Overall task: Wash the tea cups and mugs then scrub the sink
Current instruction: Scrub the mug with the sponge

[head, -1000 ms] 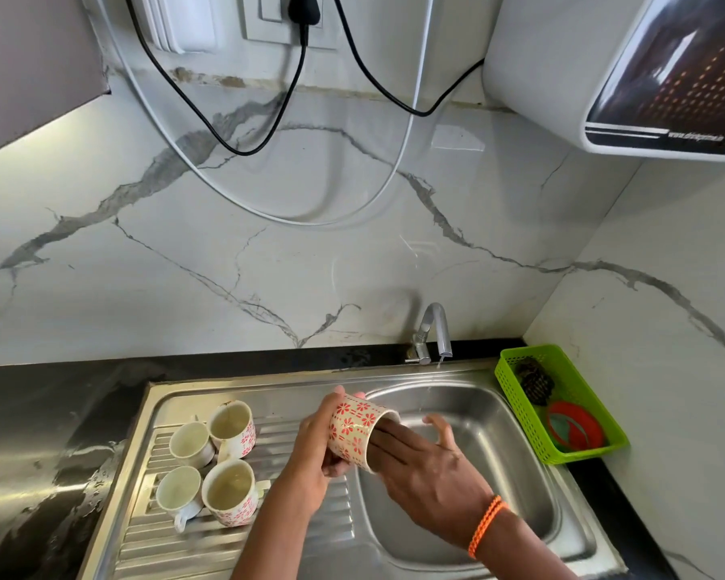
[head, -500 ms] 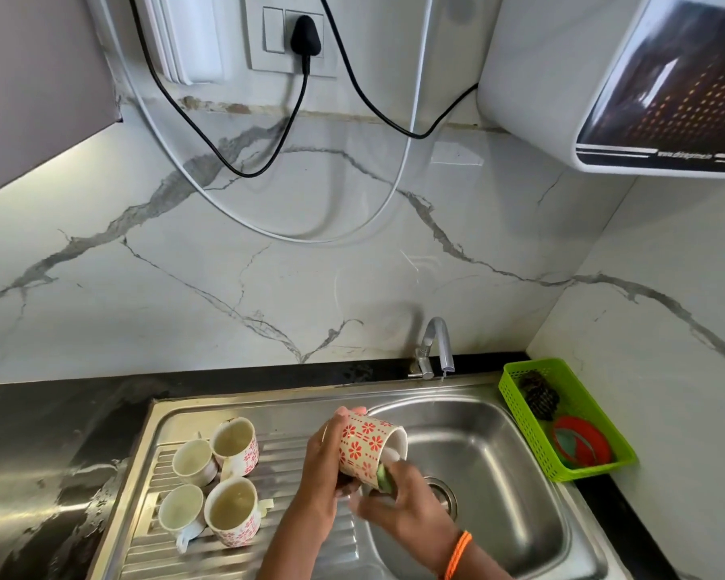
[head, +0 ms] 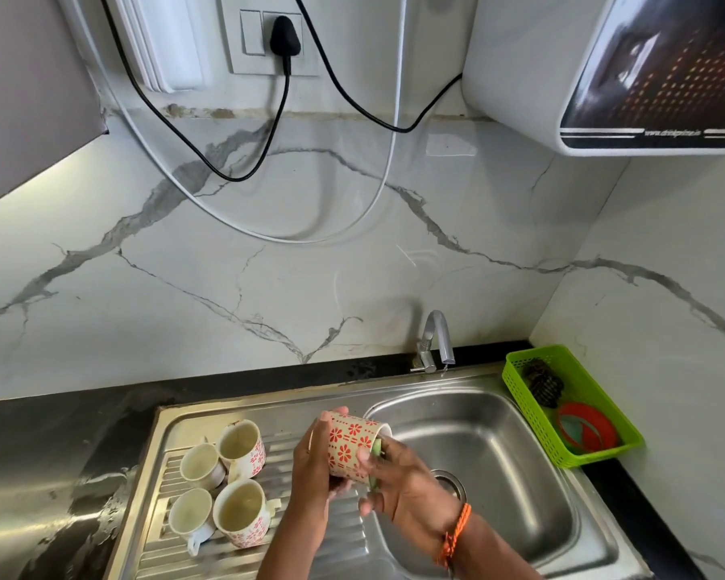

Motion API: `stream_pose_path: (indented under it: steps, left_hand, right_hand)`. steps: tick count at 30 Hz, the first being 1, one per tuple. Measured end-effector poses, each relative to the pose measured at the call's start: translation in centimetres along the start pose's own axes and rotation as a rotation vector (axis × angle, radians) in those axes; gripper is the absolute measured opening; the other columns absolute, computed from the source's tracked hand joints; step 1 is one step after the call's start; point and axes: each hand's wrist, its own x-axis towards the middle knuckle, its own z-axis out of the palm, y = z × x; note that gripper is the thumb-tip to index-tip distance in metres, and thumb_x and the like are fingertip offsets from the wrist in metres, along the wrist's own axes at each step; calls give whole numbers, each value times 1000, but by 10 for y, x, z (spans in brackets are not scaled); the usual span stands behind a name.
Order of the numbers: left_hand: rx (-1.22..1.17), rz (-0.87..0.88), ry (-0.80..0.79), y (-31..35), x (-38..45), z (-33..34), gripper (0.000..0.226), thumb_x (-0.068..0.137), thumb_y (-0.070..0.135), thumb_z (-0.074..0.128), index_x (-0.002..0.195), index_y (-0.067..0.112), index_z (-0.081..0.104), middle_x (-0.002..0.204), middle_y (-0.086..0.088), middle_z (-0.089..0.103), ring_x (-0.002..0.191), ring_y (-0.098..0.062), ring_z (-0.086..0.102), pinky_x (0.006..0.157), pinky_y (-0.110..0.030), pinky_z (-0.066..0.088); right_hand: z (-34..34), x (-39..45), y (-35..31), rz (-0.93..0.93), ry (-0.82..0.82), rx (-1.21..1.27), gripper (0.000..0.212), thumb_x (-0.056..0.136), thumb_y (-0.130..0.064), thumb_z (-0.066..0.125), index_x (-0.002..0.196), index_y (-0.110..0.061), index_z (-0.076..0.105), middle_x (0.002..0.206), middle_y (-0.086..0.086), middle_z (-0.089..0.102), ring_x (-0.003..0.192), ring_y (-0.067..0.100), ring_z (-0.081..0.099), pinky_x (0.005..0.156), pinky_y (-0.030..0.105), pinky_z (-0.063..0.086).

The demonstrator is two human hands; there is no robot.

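My left hand (head: 312,458) grips a cream mug with red flowers (head: 350,443), held on its side over the left rim of the steel sink basin (head: 511,466), mouth towards the right. My right hand (head: 398,481) presses a green scrub pad (head: 376,450) against the mug's outside near the rim. Two more flowered mugs (head: 241,445) (head: 241,512) and two small cream tea cups (head: 202,464) (head: 191,519) stand upright on the ribbed drainboard (head: 344,542) to the left.
A chrome tap (head: 436,341) stands behind the basin, with no stream visible. A green plastic basket (head: 595,458) with a dark scourer and an orange tub sits on the right. Black counter (head: 38,462) lies to the left. Cables hang on the marble wall.
My right hand has come out of the mug's mouth and now rubs the green pad on its outside. The view has tilted up a little.
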Motion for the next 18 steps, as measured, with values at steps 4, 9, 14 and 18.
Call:
stream_pose_path:
  steps: [4, 9, 14, 18]
  left_hand:
    - [-17, -84, 47, 2, 6, 1, 42, 100, 54, 58, 115, 22, 81, 94, -19, 79, 64, -21, 69, 44, -25, 45]
    - [8, -216, 4, 7, 4, -5, 54, 99, 56, 62, 108, 5, 75, 74, -13, 68, 56, -19, 61, 43, -22, 40]
    - [77, -167, 4, 10, 6, -7, 41, 99, 57, 60, 105, 24, 81, 87, -15, 77, 71, -20, 71, 56, -29, 47]
    - [4, -62, 44, 9, 5, -6, 41, 103, 55, 57, 118, 23, 77, 101, -17, 79, 81, -28, 76, 58, -34, 54]
  right_hand:
    - [-4, 2, 14, -242, -34, -576, 60, 91, -28, 81, 145, -19, 56, 142, 11, 63, 128, 24, 62, 98, 37, 56]
    - [-47, 12, 12, -683, -151, -2223, 63, 81, -42, 72, 141, -33, 55, 150, -1, 49, 139, 22, 47, 111, 48, 47]
    - [-24, 14, 24, -435, -10, -1701, 61, 84, -30, 76, 142, -19, 59, 147, 2, 58, 136, 23, 56, 102, 40, 57]
    - [2, 14, 0, 46, -23, -113, 58, 88, -4, 76, 142, -6, 54, 125, 19, 69, 104, 31, 68, 70, 32, 60]
